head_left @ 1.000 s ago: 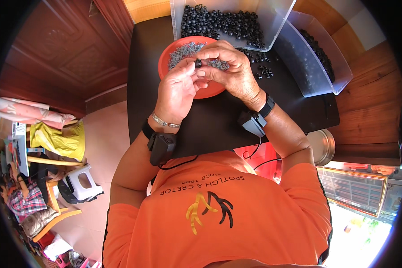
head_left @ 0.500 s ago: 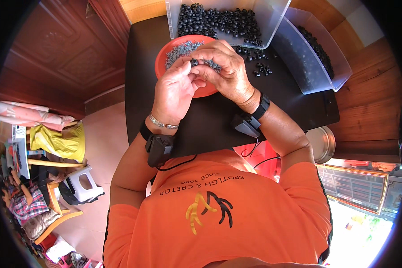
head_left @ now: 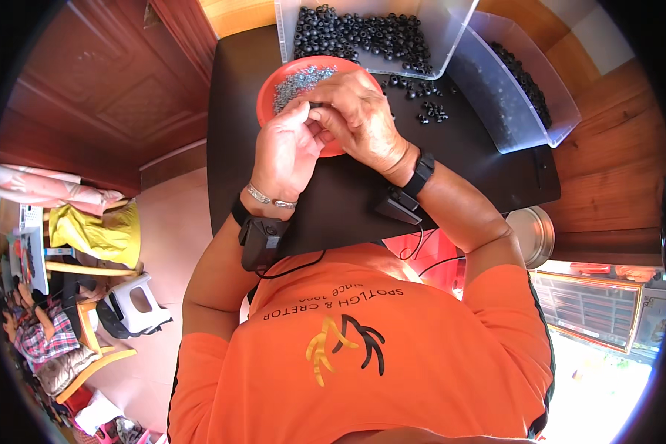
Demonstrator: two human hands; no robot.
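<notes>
My two hands meet over an orange-red dish (head_left: 268,86) that holds many small silvery metal pieces (head_left: 301,79). Between the fingertips sits a small round black knob-like piece (head_left: 315,106), mostly covered. My left hand (head_left: 285,152), palm up, pinches it from the left with thumb and fingers. From the right, my right hand (head_left: 364,122) closes its thumb and bent fingers on the same piece, back of the hand upward. Whether a silvery piece is also in the fingers is hidden.
A clear bin (head_left: 451,37) of black knobs (head_left: 362,37) stands at the back of the dark table (head_left: 451,166). Loose knobs (head_left: 432,112) lie in front of it. Another translucent bin (head_left: 488,111) with black pieces is at right. At far left, another person sits near a white stool (head_left: 137,305).
My right hand has turned and shifted slightly down and left, its fingers now covering more of the black piece. My left hand has barely moved.
</notes>
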